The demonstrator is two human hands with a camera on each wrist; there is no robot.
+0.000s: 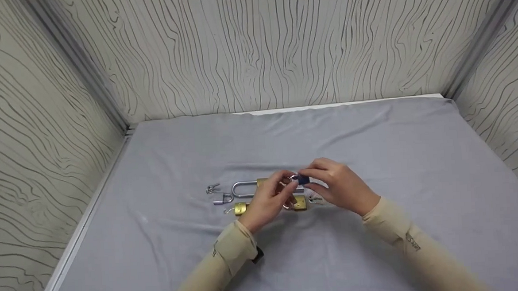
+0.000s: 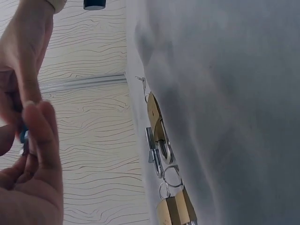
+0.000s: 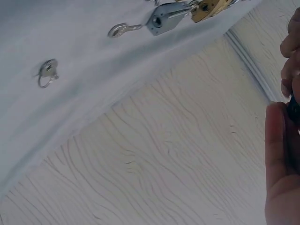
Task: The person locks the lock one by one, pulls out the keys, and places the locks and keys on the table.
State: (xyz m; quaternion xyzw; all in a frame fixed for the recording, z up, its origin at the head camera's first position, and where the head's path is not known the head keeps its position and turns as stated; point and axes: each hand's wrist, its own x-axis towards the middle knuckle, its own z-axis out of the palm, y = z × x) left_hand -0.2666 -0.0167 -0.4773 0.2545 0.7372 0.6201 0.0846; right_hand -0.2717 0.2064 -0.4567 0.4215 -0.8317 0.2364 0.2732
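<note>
Just above the cloth, in the head view, the right hand [image 1: 343, 184] pinches a small dark blue padlock [image 1: 303, 179] between thumb and fingers. The left hand [image 1: 268, 200] meets it from the other side, thumb and fingertips closed on the silvery part at the padlock's left end. I cannot tell whether that part is the shackle or a key. Beneath the hands lie a long-shackle brass padlock [image 1: 243, 189], partly covered by the left hand, and smaller brass padlocks [image 1: 300, 203]. In the right wrist view the blue padlock is mostly hidden behind fingers.
A small silver padlock [image 1: 223, 199] and a bunch of keys [image 1: 212, 188] lie left of the hands. More keys [image 1: 316, 199] sit under the right hand. Grey wrinkled cloth [image 1: 397, 156] covers the table, with wood-patterned walls [image 1: 254, 48] around it.
</note>
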